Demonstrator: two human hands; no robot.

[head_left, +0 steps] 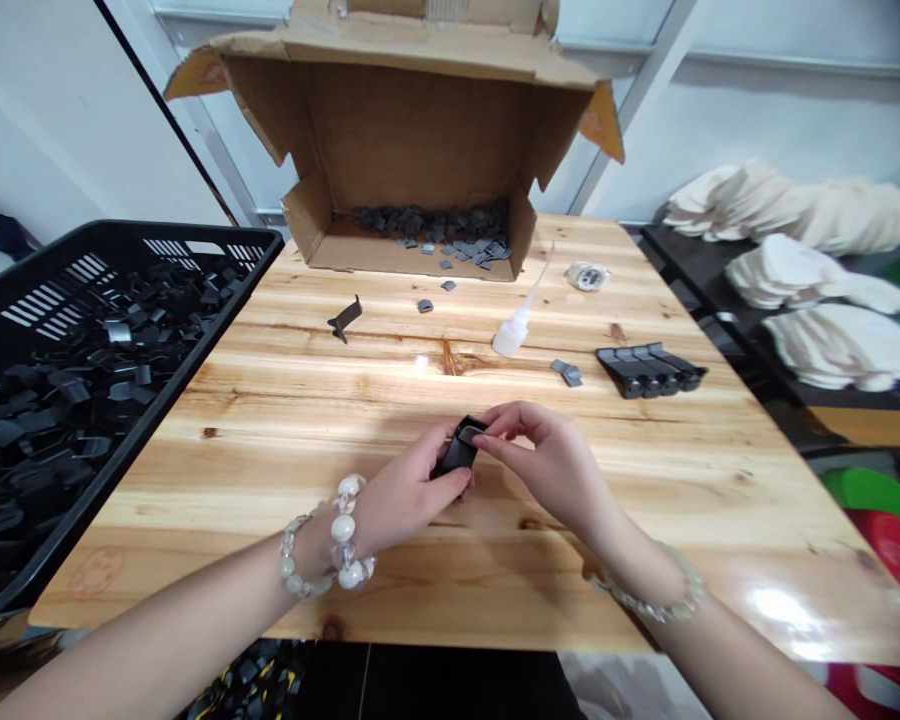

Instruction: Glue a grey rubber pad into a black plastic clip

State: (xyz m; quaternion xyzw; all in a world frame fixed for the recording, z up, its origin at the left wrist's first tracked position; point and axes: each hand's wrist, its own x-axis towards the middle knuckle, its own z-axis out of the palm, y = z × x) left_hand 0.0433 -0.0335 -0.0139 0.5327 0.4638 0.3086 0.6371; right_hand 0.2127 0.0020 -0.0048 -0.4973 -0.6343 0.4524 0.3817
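My left hand [412, 480] is closed around a small black plastic part [457, 455], tilted just above the table's near middle. The thumb and fingers of my right hand [540, 450] pinch a small grey flat piece [468, 434] at the upper end of that part. The fingertips hide some of the piece. To the right of my hands lie a couple of loose grey pieces [568, 372] and a row of several black parts [649, 370] side by side. A white dropper bottle [511, 332] with a long thin tip lies beyond my hands.
A cardboard box [420, 120] with grey pieces [450, 225] stands open at the back. At left, a black crate [259, 270] holds many black parts. A bent black part [345, 318] and a clear roll [588, 276] lie on the wooden table [270, 440]. White gloves [787, 210] are stacked right.
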